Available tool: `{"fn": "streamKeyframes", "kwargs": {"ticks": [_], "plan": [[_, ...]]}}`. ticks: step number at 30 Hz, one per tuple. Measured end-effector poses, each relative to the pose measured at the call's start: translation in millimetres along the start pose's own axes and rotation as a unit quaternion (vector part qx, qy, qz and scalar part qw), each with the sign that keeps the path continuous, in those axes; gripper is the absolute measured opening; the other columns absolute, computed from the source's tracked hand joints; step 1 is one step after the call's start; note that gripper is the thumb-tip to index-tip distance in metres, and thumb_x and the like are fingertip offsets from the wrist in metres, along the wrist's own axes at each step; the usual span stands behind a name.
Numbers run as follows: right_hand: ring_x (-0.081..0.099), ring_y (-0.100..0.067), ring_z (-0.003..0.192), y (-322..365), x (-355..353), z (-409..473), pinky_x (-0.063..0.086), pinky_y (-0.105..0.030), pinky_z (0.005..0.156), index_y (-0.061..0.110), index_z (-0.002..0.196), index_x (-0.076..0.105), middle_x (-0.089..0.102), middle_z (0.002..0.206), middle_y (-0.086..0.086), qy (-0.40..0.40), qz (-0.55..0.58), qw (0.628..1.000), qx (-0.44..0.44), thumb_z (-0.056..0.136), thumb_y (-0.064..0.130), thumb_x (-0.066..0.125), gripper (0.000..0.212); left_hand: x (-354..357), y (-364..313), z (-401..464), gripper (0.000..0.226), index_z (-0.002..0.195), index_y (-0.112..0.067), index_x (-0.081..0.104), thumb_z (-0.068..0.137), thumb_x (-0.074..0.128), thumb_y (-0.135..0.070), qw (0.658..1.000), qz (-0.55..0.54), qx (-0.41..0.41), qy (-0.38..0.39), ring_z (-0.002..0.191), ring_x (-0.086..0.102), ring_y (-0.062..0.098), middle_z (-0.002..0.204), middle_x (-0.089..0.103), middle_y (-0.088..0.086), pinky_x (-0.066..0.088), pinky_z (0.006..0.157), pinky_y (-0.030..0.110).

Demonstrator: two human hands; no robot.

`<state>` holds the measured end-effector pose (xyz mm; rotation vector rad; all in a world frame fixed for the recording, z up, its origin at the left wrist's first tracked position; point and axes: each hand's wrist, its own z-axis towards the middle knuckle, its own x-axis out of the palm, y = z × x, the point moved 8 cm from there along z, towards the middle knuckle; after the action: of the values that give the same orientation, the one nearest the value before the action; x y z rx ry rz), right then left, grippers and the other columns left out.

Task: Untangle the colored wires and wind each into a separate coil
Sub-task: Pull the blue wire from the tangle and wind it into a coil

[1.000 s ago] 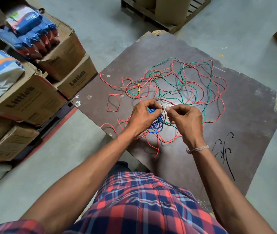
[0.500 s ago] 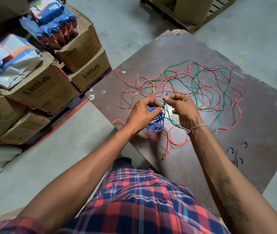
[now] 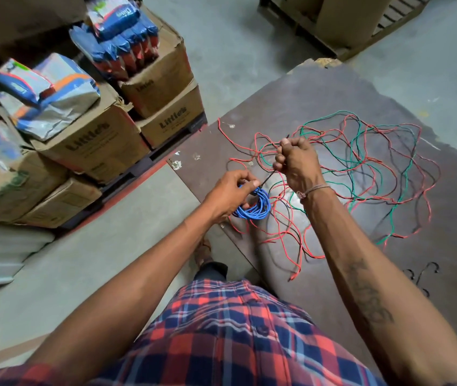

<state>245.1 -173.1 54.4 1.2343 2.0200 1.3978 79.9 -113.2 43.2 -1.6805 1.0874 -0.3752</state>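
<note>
My left hand (image 3: 231, 192) grips a wound blue wire coil (image 3: 253, 208) just above the near-left edge of a dark brown board (image 3: 319, 87). A thin dark strand (image 3: 266, 180) runs taut from the coil up to my right hand (image 3: 295, 160), whose curled fingers pinch it. Behind and to the right of my hands, red wire (image 3: 285, 238), green wire (image 3: 401, 188) and black wire (image 3: 430, 188) lie tangled in loose loops across the board.
Stacked cardboard boxes (image 3: 93, 146) topped with blue and grey packets (image 3: 116, 32) stand on a pallet at left. Another pallet with boxes (image 3: 344, 20) is at the top. Black marks (image 3: 422, 277) show on the board near its right front. Grey concrete floor (image 3: 110, 254) surrounds the board.
My right hand has lifted up and away from the left, drawing the dark strand taut out of the coil. The view has shifted left, so the board sits further right.
</note>
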Motion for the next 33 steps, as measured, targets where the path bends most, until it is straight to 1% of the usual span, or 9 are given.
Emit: {"fn": "streamKeyframes", "kwargs": {"ticks": [3, 8, 12, 16, 19, 21, 26, 29, 33], "plan": [[0.034, -0.004, 0.034, 1, 25, 10, 0.028, -0.011, 0.04, 0.014, 0.082, 0.04, 0.041, 0.066, -0.01, 0.033, -0.051, 0.998, -0.005, 0.106, 0.0, 0.044, 0.028, -19, -5, 9, 0.013, 0.085, -0.021, 0.064, 0.098, 0.062, -0.021, 0.993, 0.117, 0.02, -0.004, 0.043, 0.053, 0.011, 0.073, 0.061, -0.001, 0.045, 0.055, 0.026], [0.034, -0.006, 0.036, -2, 61, 30, 0.027, -0.011, 0.041, 0.014, 0.079, 0.041, 0.044, 0.065, -0.011, 0.078, -0.103, 0.992, -0.002, 0.103, -0.004, 0.047, 0.031, -47, -13, 14, 0.014, 0.091, -0.011, 0.07, 0.097, 0.062, -0.02, 0.977, 0.206, 0.047, 0.018, 0.06, 0.052, 0.012, 0.084, 0.069, 0.01, 0.044, 0.066, 0.028], [0.035, -0.007, 0.037, -5, 88, 44, 0.029, -0.012, 0.042, 0.014, 0.079, 0.041, 0.045, 0.066, -0.011, 0.089, -0.106, 0.99, -0.003, 0.103, -0.004, 0.048, 0.03, -70, -9, 27, 0.016, 0.095, -0.009, 0.072, 0.098, 0.062, -0.021, 0.982, 0.184, 0.042, 0.024, 0.074, 0.059, 0.014, 0.093, 0.074, 0.01, 0.044, 0.064, 0.021], [0.041, -0.008, 0.039, -8, 104, 56, 0.037, -0.018, 0.041, 0.012, 0.082, 0.043, 0.045, 0.065, -0.011, 0.083, -0.086, 0.993, 0.011, 0.103, -0.001, 0.05, 0.027, -87, 9, 41, 0.011, 0.105, -0.015, 0.069, 0.097, 0.066, -0.022, 0.988, 0.147, 0.039, 0.04, 0.069, 0.066, 0.016, 0.084, 0.071, -0.001, 0.048, 0.06, 0.019], [0.063, -0.017, 0.055, -5, 118, 62, 0.06, -0.032, 0.057, 0.01, 0.088, 0.05, 0.058, 0.073, -0.012, 0.112, -0.043, 0.992, 0.031, 0.104, 0.007, 0.054, 0.017, -104, 34, 60, 0.014, 0.111, -0.015, 0.069, 0.097, 0.065, -0.015, 0.998, 0.066, 0.017, 0.004, 0.066, 0.067, 0.015, 0.095, 0.07, -0.001, 0.058, 0.065, 0.027], [0.07, -0.021, 0.069, -6, 122, 68, 0.062, -0.034, 0.069, 0.006, 0.097, 0.054, 0.065, 0.082, -0.013, 0.13, -0.034, 0.99, 0.038, 0.105, 0.014, 0.056, 0.011, -121, 52, 76, 0.012, 0.106, -0.014, 0.07, 0.096, 0.065, -0.011, 0.998, 0.023, -0.001, -0.052, 0.071, 0.063, 0.012, 0.1, 0.07, 0.006, 0.06, 0.073, 0.033], [0.058, -0.014, 0.061, -34, 84, 82, 0.049, -0.022, 0.055, 0.007, 0.09, 0.058, 0.059, 0.076, -0.009, 0.011, -0.098, 0.995, 0.014, 0.1, 0.005, 0.059, 0.01, -153, 84, 107, 0.009, 0.093, -0.019, 0.071, 0.09, 0.072, -0.011, 0.987, -0.025, -0.059, -0.148, 0.08, 0.066, 0.013, 0.089, 0.072, -0.001, 0.054, 0.079, 0.028], [0.053, -0.016, 0.057, -62, 49, 78, 0.04, -0.02, 0.047, 0.011, 0.076, 0.058, 0.057, 0.07, -0.009, -0.066, -0.127, 0.989, 0.031, 0.092, -0.004, 0.054, 0.022, -153, 96, 125, 0.007, 0.095, -0.011, 0.07, 0.09, 0.072, -0.006, 0.985, -0.056, -0.096, -0.131, 0.068, 0.067, 0.011, 0.081, 0.07, 0.005, 0.055, 0.068, 0.025], [0.057, -0.018, 0.061, -83, 26, 75, 0.046, -0.029, 0.06, 0.018, 0.07, 0.063, 0.062, 0.07, -0.006, -0.112, -0.184, 0.976, 0.031, 0.083, 0.004, 0.055, 0.02, -145, 99, 151, 0.007, 0.097, -0.005, 0.068, 0.092, 0.07, -0.002, 0.985, -0.1, -0.112, -0.08, 0.057, 0.066, 0.005, 0.074, 0.066, 0.005, 0.054, 0.059, 0.021]]}}
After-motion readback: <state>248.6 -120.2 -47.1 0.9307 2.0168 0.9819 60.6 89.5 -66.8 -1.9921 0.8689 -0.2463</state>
